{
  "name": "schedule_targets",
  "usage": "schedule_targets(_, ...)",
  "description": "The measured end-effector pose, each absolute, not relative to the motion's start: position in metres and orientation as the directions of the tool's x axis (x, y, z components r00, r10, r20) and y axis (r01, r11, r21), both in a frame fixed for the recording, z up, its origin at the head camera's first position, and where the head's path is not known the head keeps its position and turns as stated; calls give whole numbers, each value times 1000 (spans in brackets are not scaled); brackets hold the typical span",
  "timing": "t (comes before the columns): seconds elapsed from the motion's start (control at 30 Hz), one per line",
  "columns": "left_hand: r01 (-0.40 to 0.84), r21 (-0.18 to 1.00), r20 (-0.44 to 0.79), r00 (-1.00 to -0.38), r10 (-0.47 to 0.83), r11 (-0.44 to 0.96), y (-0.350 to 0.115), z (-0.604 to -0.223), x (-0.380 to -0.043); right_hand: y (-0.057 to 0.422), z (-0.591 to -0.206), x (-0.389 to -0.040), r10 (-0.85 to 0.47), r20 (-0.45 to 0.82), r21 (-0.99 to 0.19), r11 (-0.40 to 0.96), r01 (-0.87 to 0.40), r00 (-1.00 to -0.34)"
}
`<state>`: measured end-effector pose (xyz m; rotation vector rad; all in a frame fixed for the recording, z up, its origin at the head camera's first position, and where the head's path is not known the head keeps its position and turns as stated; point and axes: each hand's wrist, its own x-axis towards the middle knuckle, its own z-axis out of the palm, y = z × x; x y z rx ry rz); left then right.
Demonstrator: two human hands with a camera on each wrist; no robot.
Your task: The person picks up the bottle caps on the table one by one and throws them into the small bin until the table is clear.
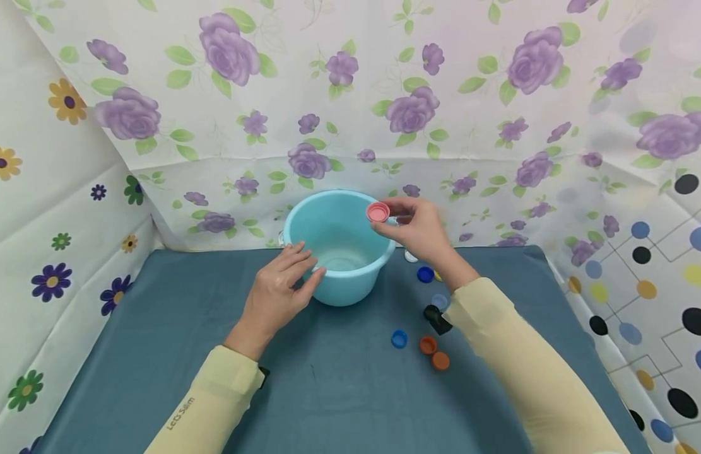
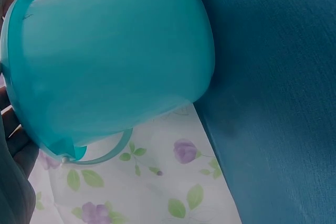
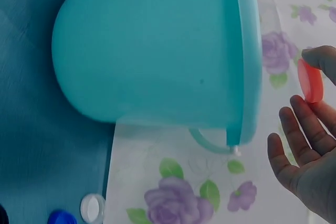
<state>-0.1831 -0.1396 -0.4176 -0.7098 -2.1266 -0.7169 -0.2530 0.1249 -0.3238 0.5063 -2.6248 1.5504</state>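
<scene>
A light-blue plastic bucket (image 1: 350, 287) stands upright on the cloth-covered table by the back wall, its pale inside showing. My left hand (image 1: 279, 284) rests at the near left of its rim, fingers and thumb touching the edge; in the left wrist view the fingers (image 2: 23, 153) lie along the rim. Over the right side of the rim, my right hand (image 1: 419, 228) pinches a pinkish-red bottle cap (image 1: 378, 212) between thumb and fingers. In the right wrist view, the cap (image 3: 311, 81) is held edge-on beside the bucket's mouth, the other fingers spread loosely.
Right of the bucket lie loose caps: a dark blue one (image 1: 425, 274), a white one (image 1: 411, 256), a light blue one (image 1: 439, 302), a blue one (image 1: 399, 339) and two orange ones (image 1: 428, 345). A black item (image 1: 436, 319) sits by the right sleeve. Floral sheeting (image 1: 339, 139) hangs behind.
</scene>
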Motion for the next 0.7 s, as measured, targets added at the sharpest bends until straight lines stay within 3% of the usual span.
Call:
schedule_targets(0.33,682,256,793,-554,254,685,-138,-417,-182,101,-351,-277,-296,243,-846,401,-351,-924)
schedule_targets(0.7,675,252,788,-559,258,694,-140,-416,-183,79,-334,-260,-350,195,-849,407,-337,-916)
